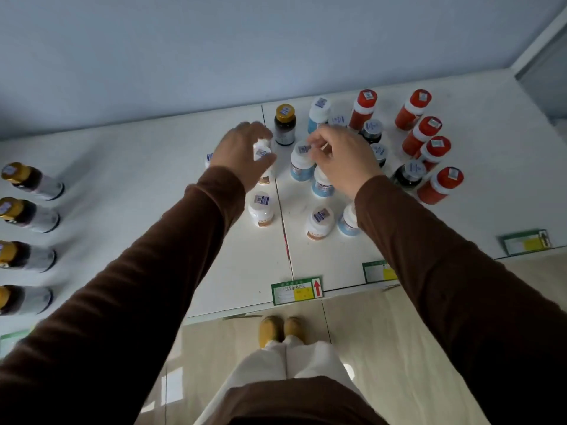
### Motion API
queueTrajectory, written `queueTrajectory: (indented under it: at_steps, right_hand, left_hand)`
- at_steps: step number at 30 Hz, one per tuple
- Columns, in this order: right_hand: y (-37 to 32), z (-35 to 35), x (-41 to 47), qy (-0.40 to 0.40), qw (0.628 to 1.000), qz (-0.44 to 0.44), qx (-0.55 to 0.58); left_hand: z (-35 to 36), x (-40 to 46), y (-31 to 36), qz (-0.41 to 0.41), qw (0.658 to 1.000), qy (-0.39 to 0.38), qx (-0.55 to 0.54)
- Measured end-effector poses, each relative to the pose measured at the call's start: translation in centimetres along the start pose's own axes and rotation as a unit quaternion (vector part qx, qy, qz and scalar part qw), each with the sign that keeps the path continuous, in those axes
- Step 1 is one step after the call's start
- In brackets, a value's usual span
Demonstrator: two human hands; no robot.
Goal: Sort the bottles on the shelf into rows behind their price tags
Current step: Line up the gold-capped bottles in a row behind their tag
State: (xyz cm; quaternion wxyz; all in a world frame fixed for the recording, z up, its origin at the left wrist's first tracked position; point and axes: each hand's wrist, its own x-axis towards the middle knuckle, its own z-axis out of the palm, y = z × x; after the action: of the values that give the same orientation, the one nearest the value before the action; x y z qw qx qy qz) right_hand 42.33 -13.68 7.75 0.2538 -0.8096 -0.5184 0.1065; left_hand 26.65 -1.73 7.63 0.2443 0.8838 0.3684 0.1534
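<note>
Head view. White shelf running under a pale wall. Left hand is curling its fingers round the cap of a white bottle, gripping it just left of the shelf seam. Right hand is pinching the cap of a blue-labelled bottle between thumb and fingertips. More white-capped bottles are standing mixed near both hands. 5 red-capped bottles are sitting in a loose row at the right. 4 gold-capped dark bottles are lining up at far left; another is standing by the wall. Green price tags are lining the front edge.
</note>
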Motion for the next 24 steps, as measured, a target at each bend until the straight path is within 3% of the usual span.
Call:
queueTrajectory:
  at_steps: [6,11,16,19,24]
  right_hand:
    - [0.6,-0.7,6.9,-0.016,0.999,-0.005,-0.038]
    - [0.5,1.0,12.7,-0.087,0.992,-0.01,-0.088]
    - [0.7,3.5,15.4,-0.153,0.981,-0.019,-0.114]
    - [1.0,4.5,16.0,-0.154,0.978,-0.032,-0.138]
    - [1.5,4.6,16.3,-0.124,0.985,-0.026,-0.116]
  left_hand:
    - [-0.6,9.3,-0.9,-0.059,0.995,-0.054,0.061]
    - [1.0,15.5,-2.7,-0.092,0.96,-0.225,0.137]
    - [3.7,18.7,-4.4,-0.108,0.931,-0.329,0.111]
    - [5.2,19.6,-5.5,-0.109,0.916,-0.379,0.078]
    - [6.3,20.4,-6.5,-0.108,0.911,-0.398,0.017]
